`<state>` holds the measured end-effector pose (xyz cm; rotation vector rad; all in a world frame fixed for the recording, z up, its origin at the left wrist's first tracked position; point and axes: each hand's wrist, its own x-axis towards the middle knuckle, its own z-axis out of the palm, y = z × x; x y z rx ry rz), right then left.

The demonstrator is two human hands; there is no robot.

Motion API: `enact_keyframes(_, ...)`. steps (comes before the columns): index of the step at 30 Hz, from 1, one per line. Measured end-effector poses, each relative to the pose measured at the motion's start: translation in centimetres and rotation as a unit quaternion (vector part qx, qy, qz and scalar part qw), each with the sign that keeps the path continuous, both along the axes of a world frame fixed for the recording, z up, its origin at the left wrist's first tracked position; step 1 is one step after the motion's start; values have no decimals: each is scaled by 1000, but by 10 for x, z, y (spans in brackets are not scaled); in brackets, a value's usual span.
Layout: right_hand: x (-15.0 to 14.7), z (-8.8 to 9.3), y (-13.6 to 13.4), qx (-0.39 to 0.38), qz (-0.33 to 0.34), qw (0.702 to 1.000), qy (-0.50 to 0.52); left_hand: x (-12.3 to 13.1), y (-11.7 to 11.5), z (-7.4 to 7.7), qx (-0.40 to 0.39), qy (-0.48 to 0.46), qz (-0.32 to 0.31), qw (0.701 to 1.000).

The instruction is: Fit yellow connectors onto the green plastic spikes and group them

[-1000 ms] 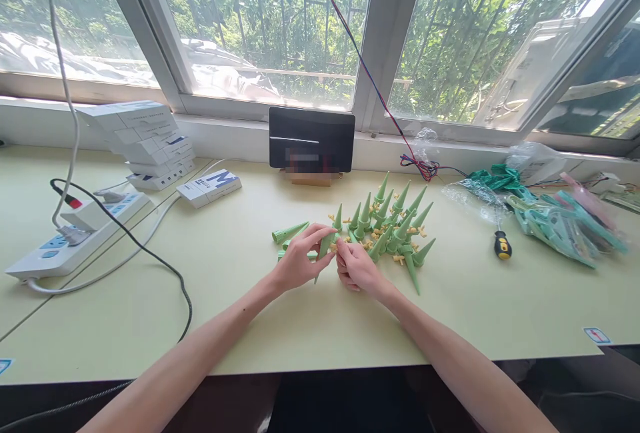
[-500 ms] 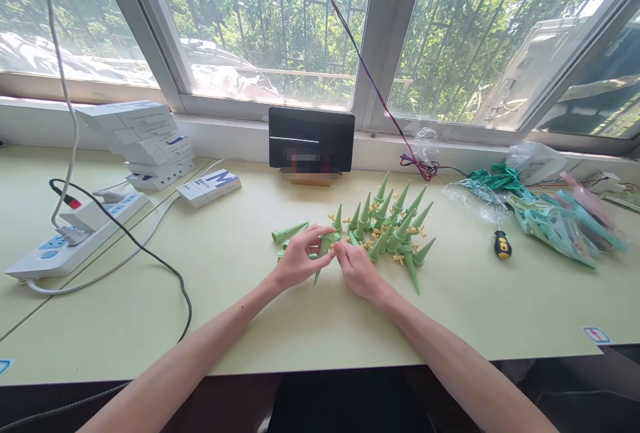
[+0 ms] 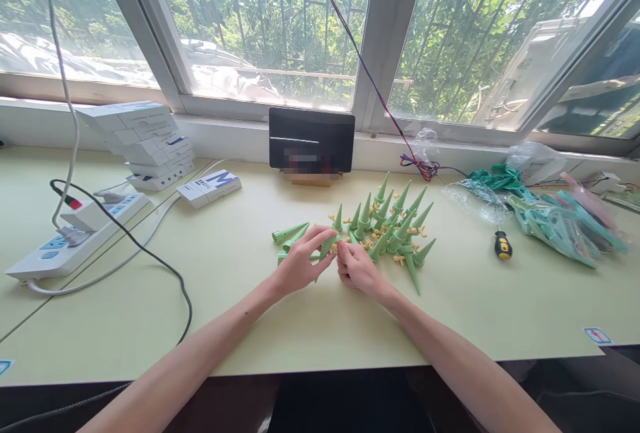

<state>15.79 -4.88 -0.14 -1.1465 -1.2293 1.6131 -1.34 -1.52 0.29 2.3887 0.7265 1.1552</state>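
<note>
My left hand (image 3: 303,261) is closed around a green cone-shaped watering spike (image 3: 326,246), its point tilted down toward the table. Against the wide end of that spike, my right hand (image 3: 359,265) pinches a small yellow valve (image 3: 335,248), mostly hidden by the fingertips. Right behind the hands stands a cluster of green spikes (image 3: 400,233), most pointing up, with yellow valves fitted at their sides. Several loose green spikes (image 3: 290,232) lie to the left, partly covered by my left hand.
A black tablet (image 3: 311,140) leans on a stand by the window. White boxes (image 3: 150,143) and a power strip (image 3: 85,236) with cables occupy the left. On the right are a screwdriver (image 3: 503,245) and green plastic bags (image 3: 555,226). The table's front edge runs below my forearms.
My right hand has rolled slightly, its thumb now more upright at the spike's wide end. The left hand keeps its hold almost unmoved, covering a little more of the spike.
</note>
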Motion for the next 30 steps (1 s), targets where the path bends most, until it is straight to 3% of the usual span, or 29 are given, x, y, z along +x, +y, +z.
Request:
enact_keyframes(5, 4, 9, -1, -34, 36, 997, 54, -1, 2, 0, 70, 20, -8, 997)
enact_keyframes(10, 8, 11, -1, -75, 51, 993, 82, -2, 3, -1, 76, 46, -23, 996)
enact_keyframes(21, 7, 11, 0, -89, 48, 990, 100, -2, 3, -1, 92, 41, -25, 995)
enact_keyframes(26, 7, 11, 0, -95, 44, 989, 100, -1, 3, -1, 78, 32, -25, 996)
enact_keyframes(30, 6, 12, 1, -107, 36, 987, 112, 0, 3, 0, 13, 5, -4, 1000)
